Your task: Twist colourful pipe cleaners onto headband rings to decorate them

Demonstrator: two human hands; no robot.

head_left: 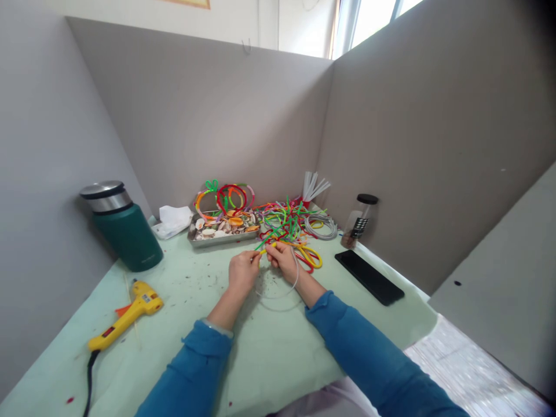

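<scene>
My left hand (244,270) is closed on the left end of a short yellow piece (263,251), which looks like a fuzzy stem. Its other end is pinched in my right hand (281,259). The two hands are close together over the middle of the table. A thin pale grey cord (297,277) loops down from my right hand and curves back toward the left below the fingers. Just beyond the hands lies a tangled pile of coloured stems (284,221). Yellow-handled scissors (313,256) rest right of my right hand, beside red loops.
A metal tray (226,240) of shells stands behind, with coloured rings on it. At left are a green bottle (128,234), white tissue (174,218) and a yellow glue gun (130,315). A black phone (369,277), a clear jar (358,223) and coiled grey cord (321,234) are at right.
</scene>
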